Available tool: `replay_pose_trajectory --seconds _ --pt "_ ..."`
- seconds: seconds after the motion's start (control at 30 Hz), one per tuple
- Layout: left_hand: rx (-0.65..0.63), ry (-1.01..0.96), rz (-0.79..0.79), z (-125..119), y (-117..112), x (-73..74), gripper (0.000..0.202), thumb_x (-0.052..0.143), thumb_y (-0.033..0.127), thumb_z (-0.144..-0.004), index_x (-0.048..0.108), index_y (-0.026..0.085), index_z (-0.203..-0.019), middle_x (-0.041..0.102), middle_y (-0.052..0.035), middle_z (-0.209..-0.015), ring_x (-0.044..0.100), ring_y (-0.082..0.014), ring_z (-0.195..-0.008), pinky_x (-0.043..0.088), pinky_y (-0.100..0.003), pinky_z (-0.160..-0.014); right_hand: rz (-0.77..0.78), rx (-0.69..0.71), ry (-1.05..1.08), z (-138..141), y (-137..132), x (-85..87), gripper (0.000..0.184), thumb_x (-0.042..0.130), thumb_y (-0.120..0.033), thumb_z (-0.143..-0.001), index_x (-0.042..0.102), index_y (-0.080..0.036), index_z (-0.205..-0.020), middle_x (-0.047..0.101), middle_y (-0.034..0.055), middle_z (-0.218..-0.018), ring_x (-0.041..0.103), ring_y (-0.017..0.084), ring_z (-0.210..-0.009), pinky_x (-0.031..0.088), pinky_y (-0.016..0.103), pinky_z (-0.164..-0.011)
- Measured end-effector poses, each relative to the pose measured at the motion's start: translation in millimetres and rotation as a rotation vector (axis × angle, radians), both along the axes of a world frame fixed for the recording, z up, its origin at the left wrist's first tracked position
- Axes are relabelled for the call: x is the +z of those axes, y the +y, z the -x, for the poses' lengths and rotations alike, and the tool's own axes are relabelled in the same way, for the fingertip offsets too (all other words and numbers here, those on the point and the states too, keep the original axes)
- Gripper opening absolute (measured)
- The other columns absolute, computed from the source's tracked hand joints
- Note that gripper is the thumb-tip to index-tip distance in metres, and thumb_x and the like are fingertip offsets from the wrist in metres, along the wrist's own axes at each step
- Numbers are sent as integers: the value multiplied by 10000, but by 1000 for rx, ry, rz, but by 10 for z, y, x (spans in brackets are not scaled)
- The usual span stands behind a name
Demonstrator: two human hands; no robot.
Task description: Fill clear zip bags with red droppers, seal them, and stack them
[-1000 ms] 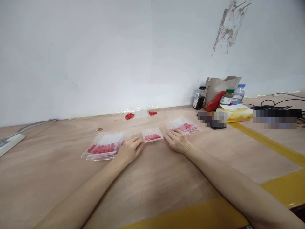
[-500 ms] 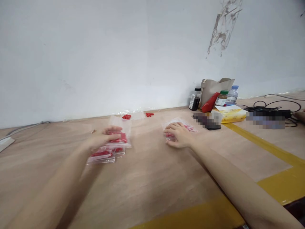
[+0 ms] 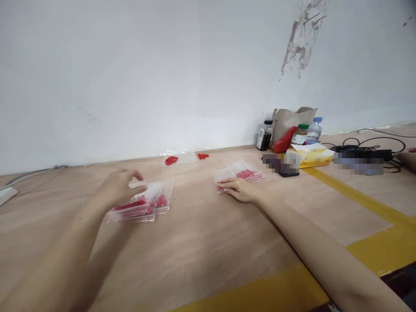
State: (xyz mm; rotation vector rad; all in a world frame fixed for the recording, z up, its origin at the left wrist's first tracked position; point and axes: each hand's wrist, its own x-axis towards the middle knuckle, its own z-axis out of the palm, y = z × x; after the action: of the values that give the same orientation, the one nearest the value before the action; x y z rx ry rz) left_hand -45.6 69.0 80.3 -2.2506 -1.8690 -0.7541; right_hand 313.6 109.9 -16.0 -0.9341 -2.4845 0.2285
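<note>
My left hand (image 3: 121, 188) hovers at the left pile of clear zip-lock bags (image 3: 154, 197), thumb and fingers apart, holding nothing. Red capsule-shaped pieces show through the plastic of these overlapping bags. To the right, my right hand (image 3: 239, 190) has its fingers closed at the near left corner of a zip-lock bag (image 3: 219, 177) with red pieces inside. More such bags (image 3: 245, 173) lie fanned out behind and beside that hand. Its thumb is mostly hidden.
By the wall lie a bag of red pieces (image 3: 171, 160) and loose red pieces (image 3: 203, 156). At the right stand a dark bottle (image 3: 264, 136), a jar (image 3: 299, 135), a water bottle (image 3: 314, 130) and a tissue pack (image 3: 313, 157). Another person's hand (image 3: 407, 158) shows beside black cables (image 3: 364, 149).
My left hand has let go of a bag onto the left pile and moved left, opening. My right hand has shifted from over the right bags to their near left corner.
</note>
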Motion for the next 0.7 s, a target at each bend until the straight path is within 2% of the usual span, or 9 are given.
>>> replay_pose_trajectory --seconds 0.07,0.13,0.23,0.3,0.4,0.57,0.7 --pt "-207 28 31 -265 -18 -73 259 546 416 -726 576 180 -827 547 -37 -922 532 -203 -856 422 -357 -787 19 42 10 170 -71 4 346 363 -292 -864 515 -243 -1171 508 36 -1217 479 149 -1099 372 319 -948" --pt "-445 18 13 -574 -79 -241 212 502 373 -775 569 181 -833 545 -39 -924 538 -177 -854 420 -317 -803 22 91 12 331 -151 18 364 361 -304 -867 479 -240 -1205 479 44 -1245 451 146 -1128 356 311 -960" --pt "-626 51 -19 -912 -164 -562 215 506 331 -796 547 196 -959 542 -51 -994 534 -178 -904 431 -303 -804 -45 109 -3 445 -236 69 483 464 -368 -814 399 -212 -1266 415 81 -1292 388 181 -1179 344 331 -959" --pt "-636 102 -53 -990 -168 -741 266 513 326 -800 519 205 -1037 536 -56 -1047 544 -180 -902 450 -304 -781 -128 74 -46 410 -247 122 550 535 -412 -758 414 -200 -1250 442 101 -1255 402 213 -1155 343 359 -941" --pt "-624 214 -144 -966 -101 -897 259 462 307 -840 515 191 -1066 553 -65 -1065 566 -181 -885 474 -305 -755 -252 49 -178 279 -200 184 430 518 -401 -770 510 -194 -1147 552 97 -1083 503 210 -995 374 360 -861" --pt "-628 305 -281 -939 2 -969 260 368 231 -878 552 161 -1047 598 -76 -1039 612 -174 -818 511 -291 -687 -437 57 -357 194 -91 126 256 397 -257 -844 594 -156 -972 603 85 -853 549 159 -755 392 307 -741" --pt "-634 230 -277 -961 41 -994 255 379 186 -862 579 145 -1014 613 -80 -1026 615 -176 -850 517 -299 -729 -483 9 -260 274 -101 20 242 380 -201 -850 617 -166 -881 610 67 -786 554 141 -724 393 276 -709"
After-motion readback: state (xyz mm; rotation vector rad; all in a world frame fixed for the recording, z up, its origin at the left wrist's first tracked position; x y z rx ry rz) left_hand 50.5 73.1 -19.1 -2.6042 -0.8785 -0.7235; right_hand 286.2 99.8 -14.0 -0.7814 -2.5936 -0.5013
